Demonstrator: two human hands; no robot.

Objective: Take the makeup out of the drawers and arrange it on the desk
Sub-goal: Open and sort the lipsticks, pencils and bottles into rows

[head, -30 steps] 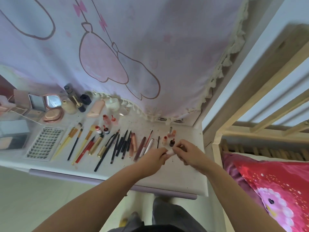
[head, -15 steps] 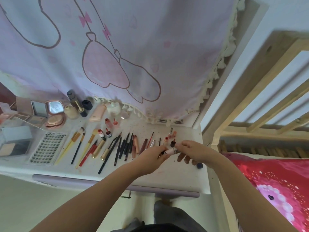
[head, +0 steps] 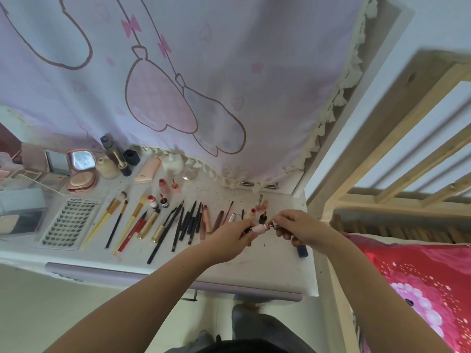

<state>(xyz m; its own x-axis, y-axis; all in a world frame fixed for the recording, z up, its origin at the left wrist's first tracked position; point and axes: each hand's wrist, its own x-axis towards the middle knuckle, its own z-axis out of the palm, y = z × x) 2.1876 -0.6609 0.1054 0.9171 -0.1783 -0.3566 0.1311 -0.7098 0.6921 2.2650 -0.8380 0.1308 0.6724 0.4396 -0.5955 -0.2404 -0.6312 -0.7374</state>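
- Makeup tube (head: 259, 228), small and pale with a pinkish band near its right end, is held in the air just above the desk (head: 254, 273), between both hands.
- Left hand (head: 229, 242) curls its fingers round the tube's left end.
- Right hand (head: 297, 226) pinches the tube's right end with thumb and fingertips.
- Pencils and liners (head: 187, 221) lie side by side on the desk, left of the hands; yellow-handled brushes (head: 122, 217) lie further left.
- Lash tray (head: 70, 222) lies near the desk's left end, with an open compact (head: 81, 174) behind it.
- Dark blue cap (head: 302, 250) lies on the desk just under the right wrist.
- Pink cartoon-print curtain (head: 178, 72) hangs behind the desk.
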